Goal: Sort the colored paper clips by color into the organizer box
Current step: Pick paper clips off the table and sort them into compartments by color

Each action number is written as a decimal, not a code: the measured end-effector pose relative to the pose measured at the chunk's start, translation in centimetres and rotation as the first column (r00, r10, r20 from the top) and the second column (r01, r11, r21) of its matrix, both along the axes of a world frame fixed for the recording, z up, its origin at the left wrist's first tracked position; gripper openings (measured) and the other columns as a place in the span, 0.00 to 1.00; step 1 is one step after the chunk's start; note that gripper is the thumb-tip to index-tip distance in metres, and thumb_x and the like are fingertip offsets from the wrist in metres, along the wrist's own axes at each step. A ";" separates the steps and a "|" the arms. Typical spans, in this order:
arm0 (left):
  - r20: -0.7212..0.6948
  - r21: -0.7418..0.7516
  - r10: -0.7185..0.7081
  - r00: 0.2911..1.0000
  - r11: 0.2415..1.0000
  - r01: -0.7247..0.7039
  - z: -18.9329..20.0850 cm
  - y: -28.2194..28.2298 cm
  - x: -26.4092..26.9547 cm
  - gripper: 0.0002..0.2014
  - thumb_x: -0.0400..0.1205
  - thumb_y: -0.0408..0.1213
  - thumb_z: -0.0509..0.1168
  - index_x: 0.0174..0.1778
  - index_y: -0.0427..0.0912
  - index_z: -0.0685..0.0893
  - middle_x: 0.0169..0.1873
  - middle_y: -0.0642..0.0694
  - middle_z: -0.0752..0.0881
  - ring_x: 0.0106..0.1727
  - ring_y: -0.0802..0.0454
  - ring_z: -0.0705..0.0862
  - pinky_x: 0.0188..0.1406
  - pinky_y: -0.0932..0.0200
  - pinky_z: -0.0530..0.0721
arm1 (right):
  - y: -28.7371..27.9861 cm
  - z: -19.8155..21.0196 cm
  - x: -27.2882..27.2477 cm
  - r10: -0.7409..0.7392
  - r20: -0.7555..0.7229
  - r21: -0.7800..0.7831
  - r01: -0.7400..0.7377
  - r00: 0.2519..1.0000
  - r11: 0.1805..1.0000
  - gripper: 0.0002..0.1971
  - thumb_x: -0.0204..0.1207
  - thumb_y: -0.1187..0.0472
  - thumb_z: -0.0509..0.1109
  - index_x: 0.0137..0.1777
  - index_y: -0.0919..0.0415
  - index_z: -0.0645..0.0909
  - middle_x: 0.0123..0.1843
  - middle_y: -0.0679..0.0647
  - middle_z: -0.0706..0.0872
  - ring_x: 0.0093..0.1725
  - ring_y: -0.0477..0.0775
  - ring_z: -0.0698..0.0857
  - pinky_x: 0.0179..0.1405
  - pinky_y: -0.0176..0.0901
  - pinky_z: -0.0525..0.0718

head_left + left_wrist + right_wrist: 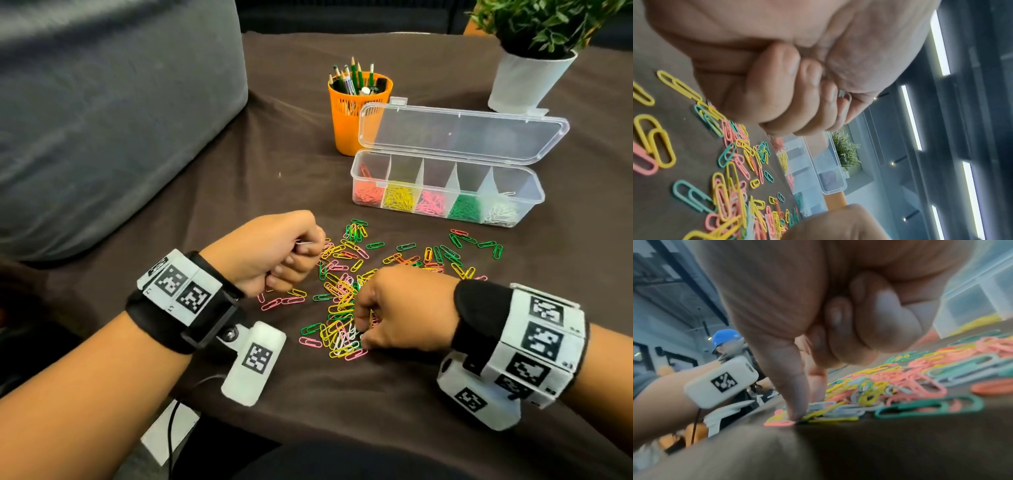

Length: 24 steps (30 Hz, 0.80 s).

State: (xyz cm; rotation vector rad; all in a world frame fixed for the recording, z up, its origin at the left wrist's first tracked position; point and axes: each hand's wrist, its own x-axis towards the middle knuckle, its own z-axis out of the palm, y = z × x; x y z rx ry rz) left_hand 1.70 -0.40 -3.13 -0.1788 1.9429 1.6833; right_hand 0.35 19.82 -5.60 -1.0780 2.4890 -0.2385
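A loose pile of paper clips (342, 301) in green, yellow, pink, orange and white lies on the brown cloth. My left hand (308, 248) is a fist at the pile's left edge and holds white clips (846, 97) between thumb and fingers. My right hand (359, 334) is down on the near part of the pile. Its thumb (796, 415) and forefinger pinch at a white clip (344, 342), and the other fingers are curled in. The clear organizer box (534, 192) stands behind with its lid (462, 133) up. It holds orange, yellow, pink, green and white clips, left to right.
An orange pencil cup (356, 113) stands just left of the box. A white plant pot (527, 82) is at the back right, and a grey cushion (102, 120) borders the cloth on the left. More clips (459, 246) lie scattered in front of the box.
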 end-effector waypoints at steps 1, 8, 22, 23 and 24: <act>0.007 0.035 0.030 1.000 0.999 -0.030 -0.1 -0.1 0.0 0.15 0.79 0.41 0.55 0.25 0.47 0.63 0.23 0.50 0.55 0.22 0.55 0.49 0.20 0.65 0.45 | -0.2 0.0 0.1 0.021 -0.037 0.023 -0.020 0.999 1.000 0.06 0.70 0.50 0.74 0.44 0.49 0.85 0.33 0.43 0.82 0.36 0.44 0.80 0.37 0.39 0.79; 0.117 0.374 0.212 0.970 0.896 -0.241 -0.3 -0.4 0.0 0.11 0.85 0.34 0.57 0.44 0.38 0.84 0.26 0.48 0.71 0.23 0.57 0.67 0.17 0.67 0.62 | 0.9 0.5 -1.0 -0.037 0.235 -0.179 0.081 0.971 0.980 0.03 0.70 0.60 0.72 0.37 0.53 0.84 0.26 0.44 0.81 0.25 0.41 0.76 0.29 0.33 0.76; 0.368 0.579 0.240 0.898 0.697 -0.423 -1.0 4.4 -2.9 0.16 0.83 0.41 0.60 0.54 0.31 0.85 0.44 0.35 0.87 0.37 0.44 0.88 0.31 0.58 0.89 | 7.8 0.4 -6.8 0.329 0.942 -0.145 0.970 0.074 0.197 0.08 0.66 0.67 0.57 0.39 0.62 0.77 0.40 0.62 0.82 0.32 0.55 0.82 0.26 0.41 0.82; 0.373 0.590 0.237 0.897 0.686 -0.426 -0.9 5.1 -3.5 0.18 0.84 0.42 0.60 0.58 0.30 0.84 0.48 0.33 0.87 0.41 0.42 0.89 0.35 0.56 0.90 | 8.2 0.6 -7.3 0.328 0.941 -0.130 0.983 0.081 0.130 0.10 0.66 0.67 0.56 0.39 0.64 0.79 0.40 0.63 0.83 0.33 0.56 0.83 0.27 0.41 0.84; 0.375 0.592 0.240 0.895 0.681 -0.431 -0.8 5.9 -4.1 0.19 0.85 0.43 0.60 0.60 0.30 0.84 0.51 0.32 0.87 0.43 0.41 0.90 0.38 0.54 0.90 | 8.5 0.8 -7.7 0.318 0.943 -0.130 0.989 0.100 0.074 0.10 0.66 0.66 0.56 0.39 0.65 0.80 0.40 0.63 0.83 0.33 0.56 0.83 0.27 0.40 0.84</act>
